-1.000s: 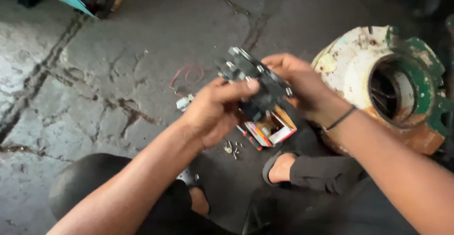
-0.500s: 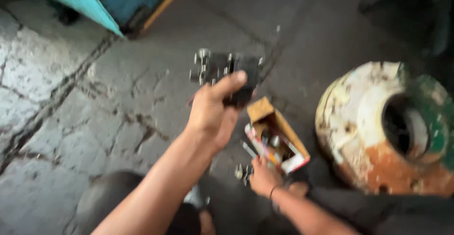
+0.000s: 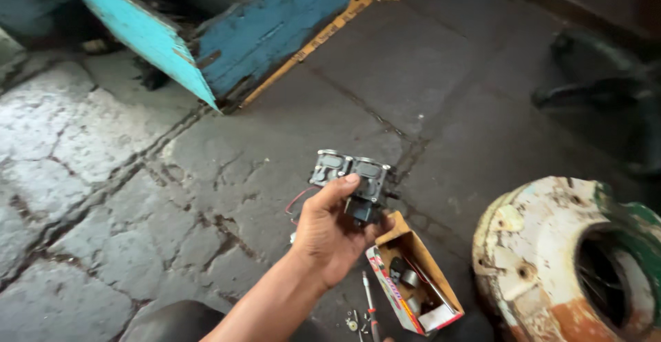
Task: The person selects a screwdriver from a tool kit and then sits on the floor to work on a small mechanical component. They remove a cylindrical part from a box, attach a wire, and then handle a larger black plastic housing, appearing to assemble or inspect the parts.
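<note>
- While the left hand (image 3: 327,235) is raised over the floor, it grips a grey metal part (image 3: 349,170) firmly: the thumb lies across the near face, the fingers wrap round the dark lower body, and the palm faces up.
- The right hand is not in the picture, so its grip cannot be told.
- The part is in the air, near the middle of the scene, clear of the floor and just far-left of the cardboard box (image 3: 384,281).
- Its long axis runs left to right, dipping slightly to the right; two squarish openings sit side by side along it and face up and away towards the far side. The dark body points down into the palm.
- As a judgement, the step in hand is holding the part up to look it over, one-handed.
- Any further handling calls for a steady wrist and a second hand on the free left end, as the hold sits at the right and bottom.
- A thin red wire (image 3: 297,201) lies on the floor just left of the hand.
- A screwdriver (image 3: 370,306) and small screws (image 3: 352,325) lie near the box, which holds small dark pieces.
- To the right stands a round, rusty white-and-green casing (image 3: 537,246).
- Far left is a blue wooden crate (image 3: 275,32) on the cracked concrete floor (image 3: 103,177).
</note>
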